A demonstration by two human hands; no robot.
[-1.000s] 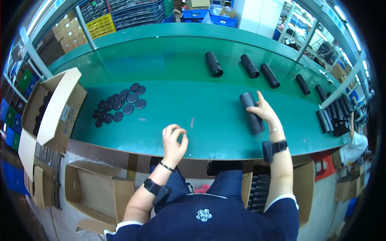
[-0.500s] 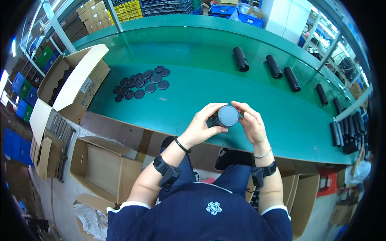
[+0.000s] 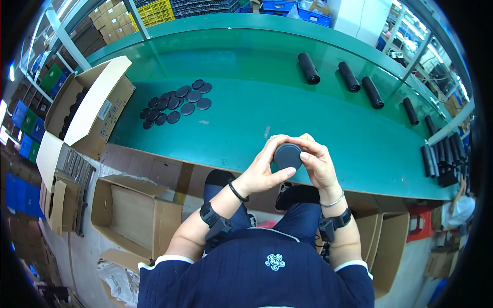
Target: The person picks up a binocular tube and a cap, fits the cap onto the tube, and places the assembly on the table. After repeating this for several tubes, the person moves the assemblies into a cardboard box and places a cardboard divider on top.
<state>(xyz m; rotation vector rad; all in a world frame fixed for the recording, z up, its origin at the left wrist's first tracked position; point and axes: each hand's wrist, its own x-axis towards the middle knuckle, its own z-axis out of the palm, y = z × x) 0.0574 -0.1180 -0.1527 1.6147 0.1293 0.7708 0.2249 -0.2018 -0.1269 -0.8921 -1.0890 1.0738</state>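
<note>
Above the near edge of the green table [image 3: 236, 115], a round black piece [image 3: 287, 156] was held between both hands, its flat face turned up toward the camera; whatever lay behind that face was hidden by the fingers. It was clasped from the left by the left hand [image 3: 263, 172], whose thumb was laid along the lower rim and whose fingers were curled around the far side. It was gripped from the right by the right hand [image 3: 319, 163], with the thumb pressed at the face's right edge and the fingers bent over the top. To the left on the table, a loose group of black discs [image 3: 188, 109] was observed, some overlapping. Beside it, an open carton [image 3: 113, 110] was seen to contain further dark pieces. Along the table's far side, separate black cylinders [image 3: 373, 93] were noted lying on their sides, and at the right end a cluster of black tubes [image 3: 428, 161] was found close together. Below the table, an open cardboard box [image 3: 167, 226] was recorded on the floor.
</note>
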